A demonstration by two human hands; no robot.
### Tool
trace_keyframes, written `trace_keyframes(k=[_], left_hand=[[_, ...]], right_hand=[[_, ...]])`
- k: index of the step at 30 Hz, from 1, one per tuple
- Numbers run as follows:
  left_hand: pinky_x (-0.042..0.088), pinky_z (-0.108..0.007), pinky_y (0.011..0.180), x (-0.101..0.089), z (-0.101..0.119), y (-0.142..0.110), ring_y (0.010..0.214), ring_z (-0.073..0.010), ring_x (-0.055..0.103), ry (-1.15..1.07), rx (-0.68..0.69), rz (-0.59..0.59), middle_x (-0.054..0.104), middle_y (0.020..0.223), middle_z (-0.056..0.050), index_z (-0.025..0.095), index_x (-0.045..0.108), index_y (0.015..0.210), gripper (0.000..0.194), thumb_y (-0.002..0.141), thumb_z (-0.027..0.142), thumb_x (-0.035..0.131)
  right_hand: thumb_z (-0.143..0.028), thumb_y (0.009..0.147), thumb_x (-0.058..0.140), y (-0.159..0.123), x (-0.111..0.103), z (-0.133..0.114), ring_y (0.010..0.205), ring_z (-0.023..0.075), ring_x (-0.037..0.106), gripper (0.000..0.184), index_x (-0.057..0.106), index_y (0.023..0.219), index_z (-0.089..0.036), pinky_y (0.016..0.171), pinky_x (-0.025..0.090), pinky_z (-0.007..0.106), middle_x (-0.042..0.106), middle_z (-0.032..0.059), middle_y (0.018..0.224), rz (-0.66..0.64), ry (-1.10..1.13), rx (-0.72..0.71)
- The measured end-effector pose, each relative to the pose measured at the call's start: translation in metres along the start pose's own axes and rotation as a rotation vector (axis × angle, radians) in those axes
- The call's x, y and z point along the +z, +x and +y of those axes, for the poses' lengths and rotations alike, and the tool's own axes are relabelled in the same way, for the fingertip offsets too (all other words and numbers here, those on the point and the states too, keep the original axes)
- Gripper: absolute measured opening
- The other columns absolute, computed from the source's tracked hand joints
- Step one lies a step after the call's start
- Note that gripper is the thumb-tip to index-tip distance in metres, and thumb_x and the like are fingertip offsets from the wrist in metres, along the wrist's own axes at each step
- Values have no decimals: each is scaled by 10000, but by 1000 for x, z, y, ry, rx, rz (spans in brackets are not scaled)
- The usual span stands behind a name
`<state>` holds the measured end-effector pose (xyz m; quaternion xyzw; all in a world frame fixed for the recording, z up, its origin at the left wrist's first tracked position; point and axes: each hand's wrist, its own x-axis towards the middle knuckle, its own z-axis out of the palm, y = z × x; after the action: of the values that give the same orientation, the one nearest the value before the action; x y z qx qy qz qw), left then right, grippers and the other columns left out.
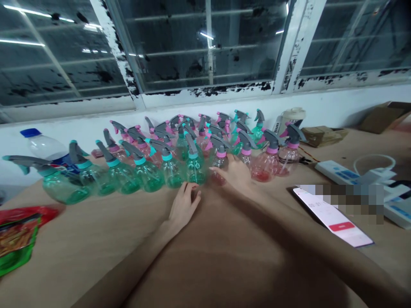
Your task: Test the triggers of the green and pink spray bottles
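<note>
Cupping pink-collared bottle (219, 162) with right hand (238, 174); left hand (183, 204) loosely curled nearby.

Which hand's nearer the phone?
Right. The right hand is at a pink-collared bottle, left of the phone and slightly beyond it; the left hand is farther left, by the green bottles.

I see the bare left hand (183, 205), fingers (190, 187) loosely bent; the bare right hand (238, 174) sits farther forward, thumb (218, 172) out, both uncovered forearms (133, 259) slanting inward.
</note>
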<state>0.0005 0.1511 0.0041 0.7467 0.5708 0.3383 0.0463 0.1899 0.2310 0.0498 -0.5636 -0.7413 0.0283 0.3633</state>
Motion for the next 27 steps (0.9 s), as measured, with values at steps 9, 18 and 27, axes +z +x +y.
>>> trace_keyframes(k=[9, 18, 27], left_hand=[[439, -425, 922, 0, 16, -9, 1078, -227, 535, -109, -2, 13, 517, 1149, -73, 222, 405, 1175, 370, 857, 343, 549], [393, -522, 966, 5, 75, -49, 1190, -328, 469, -459, 80, -364, 477, 1305, -116, 271, 295, 1355, 831, 666, 396, 744], [465, -483, 908, 0, 96, -55, 1139, -339, 518, -622, 148, -549, 563, 1210, -106, 242, 456, 1275, 814, 570, 462, 799]], right_hand=[[-717, 702, 508, -47, -31, -10, 707, 309, 661, 712, 567, 1071, -111, 544, 474, 381, 668, 172, 924, -23, -97, -67], [-595, 635, 685, -105, -96, -3, 954, 272, 575, 516, 567, 959, -210, 806, 474, 437, 617, 78, 967, -220, 343, -194], [-237, 702, 675, -108, -108, -6, 1004, 204, 603, 513, 492, 1176, -307, 888, 486, 383, 610, 24, 1097, -365, 801, -298]])
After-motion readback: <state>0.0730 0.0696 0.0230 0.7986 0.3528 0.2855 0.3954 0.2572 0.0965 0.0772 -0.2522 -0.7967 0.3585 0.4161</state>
